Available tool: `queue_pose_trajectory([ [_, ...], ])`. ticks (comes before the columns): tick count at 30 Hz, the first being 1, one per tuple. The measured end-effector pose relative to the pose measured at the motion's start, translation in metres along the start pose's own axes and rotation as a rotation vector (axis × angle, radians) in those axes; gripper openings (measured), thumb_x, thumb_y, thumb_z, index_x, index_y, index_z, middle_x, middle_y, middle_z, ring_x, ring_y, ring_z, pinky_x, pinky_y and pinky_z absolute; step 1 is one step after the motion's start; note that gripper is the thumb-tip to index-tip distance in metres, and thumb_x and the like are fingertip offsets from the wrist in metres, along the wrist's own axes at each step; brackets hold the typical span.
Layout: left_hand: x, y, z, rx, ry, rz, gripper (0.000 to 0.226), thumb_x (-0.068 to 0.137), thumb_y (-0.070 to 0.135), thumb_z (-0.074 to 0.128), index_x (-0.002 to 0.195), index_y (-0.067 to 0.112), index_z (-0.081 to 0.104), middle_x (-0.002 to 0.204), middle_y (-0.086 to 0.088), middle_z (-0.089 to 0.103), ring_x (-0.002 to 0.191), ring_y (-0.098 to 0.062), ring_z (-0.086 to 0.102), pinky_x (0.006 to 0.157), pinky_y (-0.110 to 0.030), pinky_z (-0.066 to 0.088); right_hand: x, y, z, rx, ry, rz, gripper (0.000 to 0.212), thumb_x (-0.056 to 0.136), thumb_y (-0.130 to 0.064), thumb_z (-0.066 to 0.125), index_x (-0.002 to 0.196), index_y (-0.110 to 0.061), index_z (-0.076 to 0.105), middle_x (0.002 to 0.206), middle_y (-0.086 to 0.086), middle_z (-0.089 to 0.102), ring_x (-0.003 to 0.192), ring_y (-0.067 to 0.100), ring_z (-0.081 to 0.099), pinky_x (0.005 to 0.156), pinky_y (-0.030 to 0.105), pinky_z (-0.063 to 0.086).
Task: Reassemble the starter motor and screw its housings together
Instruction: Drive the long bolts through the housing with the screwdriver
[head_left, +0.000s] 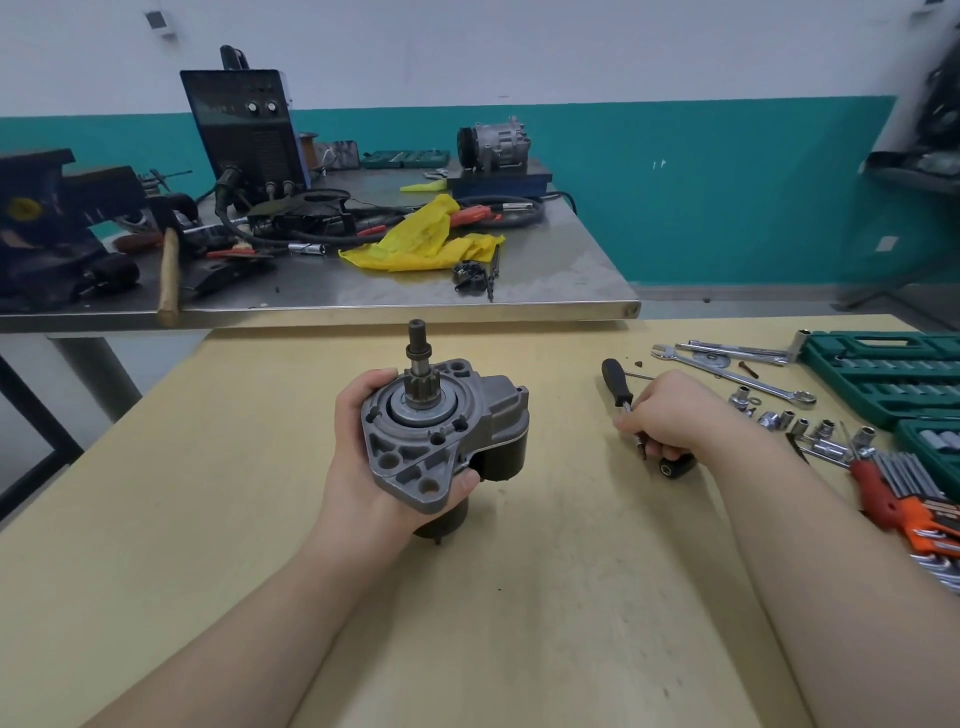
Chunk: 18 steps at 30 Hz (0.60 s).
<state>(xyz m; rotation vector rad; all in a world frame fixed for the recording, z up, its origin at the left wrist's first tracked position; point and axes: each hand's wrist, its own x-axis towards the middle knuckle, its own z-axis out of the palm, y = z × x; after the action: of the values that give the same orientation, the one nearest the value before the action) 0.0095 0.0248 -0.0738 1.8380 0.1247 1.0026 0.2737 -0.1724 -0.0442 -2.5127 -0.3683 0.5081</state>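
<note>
While upright, starter motor (441, 431): pinion shaft upward.

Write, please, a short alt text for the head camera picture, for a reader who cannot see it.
A person's left hand holds a grey starter motor upright above a tan table, its pinion shaft pointing up. The right hand grips a black-handled tool on the table, beside loose sockets, wrenches and a green socket case.
</note>
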Motion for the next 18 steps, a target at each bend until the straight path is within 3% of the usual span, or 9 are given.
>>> queue_pose_trajectory([
  [5,0.0,-0.001,-0.001,-0.017,0.011,0.007,0.098,0.059,0.03,0.096,0.135,0.057,0.04,0.13,0.035,0.058,0.124,0.002,0.063,0.097,-0.009,0.049,0.002,0.002,-0.004,-0.132,0.02,0.003,0.027,0.096,-0.024,0.072,0.081,-0.002,0.073,0.05,0.005,0.068,0.04,0.021,0.053,0.055,0.028,0.049],
  [10,0.0,0.001,0.0,-0.026,0.012,0.005,0.098,0.059,0.03,0.096,0.136,0.057,0.04,0.131,0.037,0.058,0.124,0.003,0.063,0.098,-0.008,0.049,0.002,0.005,-0.006,-0.274,0.038,0.016,0.02,0.094,-0.015,0.066,0.084,0.001,0.069,0.059,0.013,0.073,0.04,0.024,0.059,0.056,0.036,0.062],
  [14,0.0,0.0,0.0,-0.047,0.007,-0.007,0.098,0.059,0.031,0.096,0.136,0.056,0.041,0.132,0.032,0.06,0.125,-0.001,0.064,0.098,-0.009,0.05,-0.008,-0.006,-0.005,-0.454,0.128,-0.052,0.02,0.093,-0.025,0.064,0.095,-0.006,0.064,0.067,0.008,0.075,0.061,0.027,0.073,0.059,0.032,0.058],
  [16,0.001,0.001,-0.001,-0.048,0.005,-0.011,0.098,0.057,0.032,0.096,0.134,0.059,0.041,0.132,0.032,0.061,0.124,0.0,0.064,0.097,-0.01,0.05,-0.014,-0.016,-0.004,-0.307,0.156,-0.181,0.025,0.094,-0.038,0.068,0.103,-0.015,0.066,0.083,0.003,0.074,0.071,0.024,0.074,0.061,0.033,0.055],
  [18,0.002,0.001,-0.001,-0.06,0.011,-0.008,0.097,0.056,0.032,0.096,0.133,0.06,0.043,0.132,0.03,0.062,0.125,-0.003,0.065,0.099,-0.013,0.051,-0.029,-0.029,0.001,0.072,0.04,-0.343,0.025,0.094,-0.05,0.071,0.109,-0.031,0.068,0.093,-0.007,0.075,0.07,0.015,0.075,0.057,0.034,0.056],
])
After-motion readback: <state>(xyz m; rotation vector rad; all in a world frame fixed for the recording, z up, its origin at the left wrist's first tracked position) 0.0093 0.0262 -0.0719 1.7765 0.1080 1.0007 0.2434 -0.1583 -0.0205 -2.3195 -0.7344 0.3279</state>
